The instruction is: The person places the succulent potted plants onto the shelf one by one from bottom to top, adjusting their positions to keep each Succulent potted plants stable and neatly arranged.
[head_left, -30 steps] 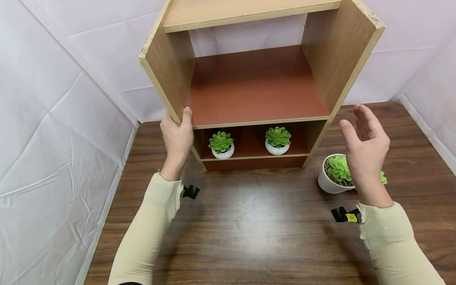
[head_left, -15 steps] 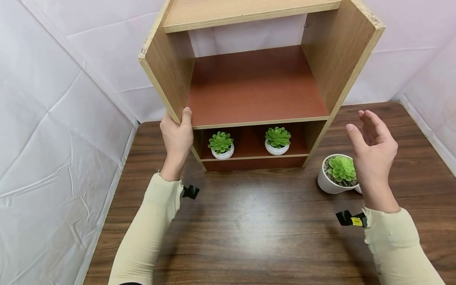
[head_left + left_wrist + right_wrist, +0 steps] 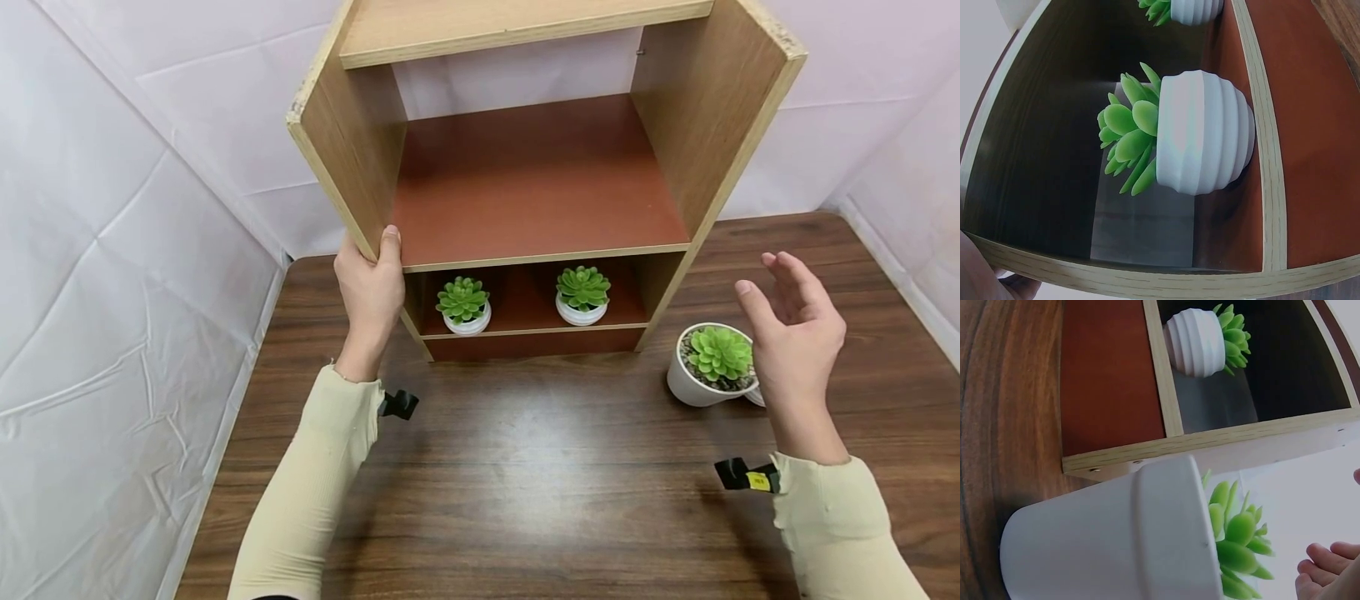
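A wooden shelf unit [image 3: 540, 196] with red-brown boards stands at the back of the table. My left hand [image 3: 371, 292] grips the front edge of its left side panel, thumb on the inner face. Two small green succulents sit in ribbed white pots in the lower compartment: a left potted succulent [image 3: 465, 308] and a right potted succulent [image 3: 582, 298]. My right hand [image 3: 798, 346] is held up with nothing in it, fingers loosely bent, thumb apart. Just left of that hand stands a larger white pot [image 3: 1110, 537] with a light green succulent [image 3: 720, 352] and gravel.
Part of another white rim [image 3: 755, 397] shows behind the right wrist, mostly hidden. The brown wood-grain table [image 3: 525, 483] runs under everything. White sheeting walls [image 3: 112, 250] close off the left, back and right.
My right hand has drawn down and to the right, uncovering more of the large pot's succulent. The left hand keeps its grip on the shelf unit.
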{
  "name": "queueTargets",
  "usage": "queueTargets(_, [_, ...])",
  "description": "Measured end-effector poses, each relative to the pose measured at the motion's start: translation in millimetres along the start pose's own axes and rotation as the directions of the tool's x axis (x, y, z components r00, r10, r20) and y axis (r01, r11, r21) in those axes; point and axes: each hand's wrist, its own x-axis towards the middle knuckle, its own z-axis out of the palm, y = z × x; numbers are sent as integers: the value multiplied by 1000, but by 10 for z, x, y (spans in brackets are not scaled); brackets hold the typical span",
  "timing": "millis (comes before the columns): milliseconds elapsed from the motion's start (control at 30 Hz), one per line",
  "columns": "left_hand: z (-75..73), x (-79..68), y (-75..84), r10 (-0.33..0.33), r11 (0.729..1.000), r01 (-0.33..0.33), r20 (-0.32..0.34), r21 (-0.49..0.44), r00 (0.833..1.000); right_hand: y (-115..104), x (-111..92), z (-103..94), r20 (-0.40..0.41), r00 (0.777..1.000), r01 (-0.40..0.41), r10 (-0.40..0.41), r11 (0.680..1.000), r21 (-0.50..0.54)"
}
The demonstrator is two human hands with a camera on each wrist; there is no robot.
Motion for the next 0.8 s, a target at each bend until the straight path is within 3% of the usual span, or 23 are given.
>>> queueTargets(133, [-2,0,-1,10,1000,-10,-2,5,1000,29,-9,-24,12,1000,-2,2,1000,-2])
queueTargets(633, [-12,1,-12,4,1000,-3,-10,30,1000,146,-98,-147,46,999,37,-29,978,-203])
queueTargets(800, [0,2,-15,9,1000,-9,-8,21,1000,184,-111,-178,33,998,62,-60,994,-86])
